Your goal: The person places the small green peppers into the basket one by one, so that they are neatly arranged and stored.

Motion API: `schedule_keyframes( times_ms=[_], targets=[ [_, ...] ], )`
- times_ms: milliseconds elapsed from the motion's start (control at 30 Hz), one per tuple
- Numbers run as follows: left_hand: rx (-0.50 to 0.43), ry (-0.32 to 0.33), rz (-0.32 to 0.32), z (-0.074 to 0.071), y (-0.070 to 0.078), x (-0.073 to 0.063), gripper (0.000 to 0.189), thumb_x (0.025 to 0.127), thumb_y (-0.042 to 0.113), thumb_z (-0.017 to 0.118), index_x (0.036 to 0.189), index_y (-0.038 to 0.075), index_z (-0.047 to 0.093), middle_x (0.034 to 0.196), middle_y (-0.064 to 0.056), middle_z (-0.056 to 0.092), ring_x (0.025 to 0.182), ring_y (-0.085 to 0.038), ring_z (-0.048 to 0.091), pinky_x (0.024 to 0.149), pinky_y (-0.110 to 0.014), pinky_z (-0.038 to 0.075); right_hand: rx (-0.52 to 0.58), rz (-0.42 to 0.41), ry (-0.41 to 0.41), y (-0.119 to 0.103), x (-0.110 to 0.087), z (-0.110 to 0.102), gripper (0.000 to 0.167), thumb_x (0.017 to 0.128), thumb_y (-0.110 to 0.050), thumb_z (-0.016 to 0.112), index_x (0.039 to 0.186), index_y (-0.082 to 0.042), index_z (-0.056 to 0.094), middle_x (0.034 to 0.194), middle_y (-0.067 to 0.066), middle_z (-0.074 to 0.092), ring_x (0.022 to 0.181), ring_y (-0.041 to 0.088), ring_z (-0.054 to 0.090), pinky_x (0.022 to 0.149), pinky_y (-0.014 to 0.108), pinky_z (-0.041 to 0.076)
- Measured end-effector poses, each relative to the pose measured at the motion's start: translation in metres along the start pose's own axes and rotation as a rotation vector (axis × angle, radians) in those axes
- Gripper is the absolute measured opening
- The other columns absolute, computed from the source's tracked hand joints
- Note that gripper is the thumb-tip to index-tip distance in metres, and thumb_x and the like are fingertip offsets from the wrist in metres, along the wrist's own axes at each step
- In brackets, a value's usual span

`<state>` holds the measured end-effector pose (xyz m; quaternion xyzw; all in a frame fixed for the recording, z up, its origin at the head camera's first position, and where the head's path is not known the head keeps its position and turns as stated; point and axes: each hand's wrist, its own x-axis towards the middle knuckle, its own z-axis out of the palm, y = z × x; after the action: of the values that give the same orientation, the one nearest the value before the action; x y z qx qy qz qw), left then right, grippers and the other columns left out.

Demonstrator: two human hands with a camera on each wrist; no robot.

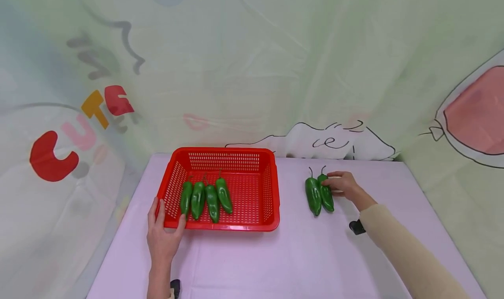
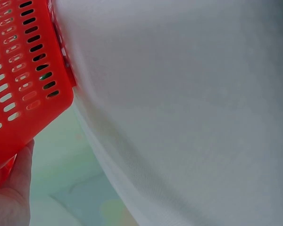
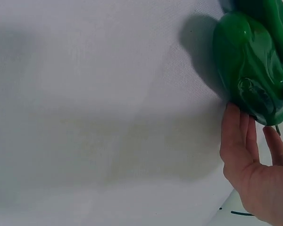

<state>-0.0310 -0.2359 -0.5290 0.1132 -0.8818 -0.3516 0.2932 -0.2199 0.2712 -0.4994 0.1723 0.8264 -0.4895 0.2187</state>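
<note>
A red plastic basket (image 1: pixel 246 198) with slotted walls sits on the left half of the table. My left hand (image 1: pixel 163 240) grips its near left corner, fingers over the left rim and thumb at the front rim. In the left wrist view, part of that hand (image 2: pixel 16 193) shows against the basket wall (image 2: pixel 26 127). Several green peppers (image 1: pixel 212 202) lie side by side inside, stems pointing away. Right of the basket, my right hand (image 1: pixel 342 185) pinches the upper part of a green pepper (image 1: pixel 326 196). Another green pepper (image 1: pixel 313 196) lies close along its left side.
A pale cloth covers the table (image 1: pixel 299 255). Behind it and at both sides hangs a printed curtain (image 1: pixel 244 80) with letters and drawings. Bare cloth lies between the basket and the two peppers on the right.
</note>
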Motion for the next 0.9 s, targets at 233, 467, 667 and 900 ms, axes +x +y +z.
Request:
schedule_keyframes(
  times_ms=[233, 467, 667, 900],
  targets=[
    [0.010, -0.007, -0.002, 0.001, 0.001, -0.001, 0.078, 0.082, 0.024, 0.076, 0.147, -0.001, 0.042, 0.156, -0.012, 0.034, 0.138, -0.035, 0.038, 0.094, -0.059, 0.049, 0.023, -0.004, 0.011, 0.000, -0.002, 0.000, 0.060, 0.091, -0.014, 0.067, 0.142, 0.007, 0.043, 0.126, 0.025, 0.055, 0.099, 0.025, 0.062, 0.097, 0.048, 0.051],
    [0.022, -0.009, -0.009, 0.001, 0.001, 0.000, 0.078, 0.082, 0.026, 0.076, 0.147, -0.001, 0.042, 0.156, -0.012, 0.033, 0.138, -0.035, 0.037, 0.092, -0.060, 0.049, 0.069, -0.015, -0.023, -0.009, -0.008, -0.007, 0.063, 0.093, -0.016, 0.065, 0.145, 0.008, 0.038, 0.125, 0.021, 0.055, 0.112, 0.031, 0.057, 0.102, 0.050, 0.048],
    [0.031, -0.006, -0.008, 0.001, 0.001, 0.001, 0.078, 0.082, 0.027, 0.075, 0.147, -0.002, 0.043, 0.156, -0.012, 0.033, 0.138, -0.035, 0.037, 0.092, -0.059, 0.049, 0.115, -0.048, -0.072, -0.020, -0.009, -0.012, 0.065, 0.095, -0.021, 0.066, 0.147, 0.005, 0.037, 0.110, 0.005, 0.063, 0.104, 0.022, 0.061, 0.100, 0.046, 0.050],
    [0.027, -0.011, -0.011, 0.000, 0.003, 0.001, 0.078, 0.082, 0.027, 0.075, 0.146, -0.002, 0.042, 0.155, -0.013, 0.033, 0.138, -0.035, 0.037, 0.092, -0.059, 0.049, 0.209, -0.076, -0.149, -0.036, -0.018, -0.010, 0.068, 0.094, -0.021, 0.068, 0.148, 0.003, 0.035, 0.090, -0.009, 0.065, 0.089, 0.011, 0.064, 0.092, 0.039, 0.055]
  ],
)
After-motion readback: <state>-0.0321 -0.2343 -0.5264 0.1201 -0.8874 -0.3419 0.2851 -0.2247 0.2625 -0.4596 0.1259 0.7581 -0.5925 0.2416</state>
